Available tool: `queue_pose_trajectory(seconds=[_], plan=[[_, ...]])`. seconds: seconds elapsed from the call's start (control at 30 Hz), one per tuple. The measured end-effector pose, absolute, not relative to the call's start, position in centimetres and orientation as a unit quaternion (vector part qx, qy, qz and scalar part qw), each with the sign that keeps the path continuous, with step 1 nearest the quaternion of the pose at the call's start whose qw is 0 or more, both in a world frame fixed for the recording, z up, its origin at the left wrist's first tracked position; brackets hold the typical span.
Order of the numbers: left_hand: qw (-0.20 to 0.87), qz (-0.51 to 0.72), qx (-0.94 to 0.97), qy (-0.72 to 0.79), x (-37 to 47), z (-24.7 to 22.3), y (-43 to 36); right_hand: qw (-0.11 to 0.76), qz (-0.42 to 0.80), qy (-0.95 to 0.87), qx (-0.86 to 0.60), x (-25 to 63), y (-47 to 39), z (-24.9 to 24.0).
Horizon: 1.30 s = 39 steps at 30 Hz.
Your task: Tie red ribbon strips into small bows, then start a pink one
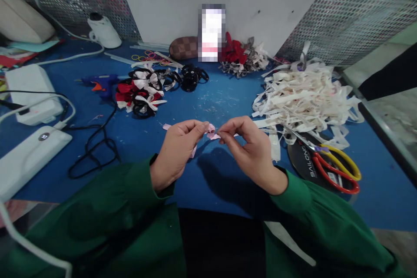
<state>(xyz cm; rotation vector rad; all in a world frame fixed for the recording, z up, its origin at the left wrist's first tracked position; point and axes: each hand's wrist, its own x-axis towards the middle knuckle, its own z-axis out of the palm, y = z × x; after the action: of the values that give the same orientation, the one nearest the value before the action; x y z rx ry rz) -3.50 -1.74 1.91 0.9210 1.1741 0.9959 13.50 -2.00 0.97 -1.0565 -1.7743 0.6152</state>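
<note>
A pink ribbon (pixel 211 129) with a small loop or fold hangs between my two hands, above the blue table. My left hand (pixel 179 147) pinches it between thumb and index finger, and loose pink ends stick out behind and below that hand. From the other side my right hand (pixel 249 147) is closed in a pinch at the ribbon's edge. A pink end shows past its fingers. The exact fold of the ribbon is partly hidden by my fingertips.
Red-and-yellow-handled scissors (pixel 339 167) lie at right, beside a heap of cream ribbons (pixel 306 100). Finished bows on black hair ties (pixel 143 91) and a blue glue gun (pixel 100 82) sit at left. White power units (pixel 32 91), a dark cable (pixel 94 152) and a blurred-out phone (pixel 212 32) are around.
</note>
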Motion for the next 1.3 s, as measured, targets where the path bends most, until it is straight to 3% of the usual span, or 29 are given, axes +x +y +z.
queue_pose_trajectory(seconds=[0.27, 0.53, 0.77, 0.97, 1.13, 1.3], plan=[[0.641, 0.444, 0.378, 0.5, -3.5, 2.0, -1.5, 0.455, 0.279, -0.744, -0.403, 13.7, -2.7, 1.2], [0.636, 0.406, 0.424, 0.5, -3.3, 2.3, -1.8, 0.524, 0.168, -0.668, -0.501, 15.0, -0.3, 0.2], [0.635, 0.385, 0.464, 0.482, -3.4, 2.4, -2.0, 0.365, 0.52, -0.664, -0.395, 14.5, -0.1, 0.9], [0.636, 0.379, 0.463, 0.488, -3.4, 2.6, -1.9, 0.396, 0.529, -0.626, -0.413, 14.9, -0.2, 1.7], [0.605, 0.367, 0.498, 0.502, -3.2, 2.8, -1.9, 0.347, 0.557, -0.633, -0.411, 14.9, -0.2, 1.9], [0.607, 0.369, 0.511, 0.484, -3.4, 2.8, -1.9, 0.408, 0.573, -0.581, -0.409, 15.1, -0.4, 1.9]])
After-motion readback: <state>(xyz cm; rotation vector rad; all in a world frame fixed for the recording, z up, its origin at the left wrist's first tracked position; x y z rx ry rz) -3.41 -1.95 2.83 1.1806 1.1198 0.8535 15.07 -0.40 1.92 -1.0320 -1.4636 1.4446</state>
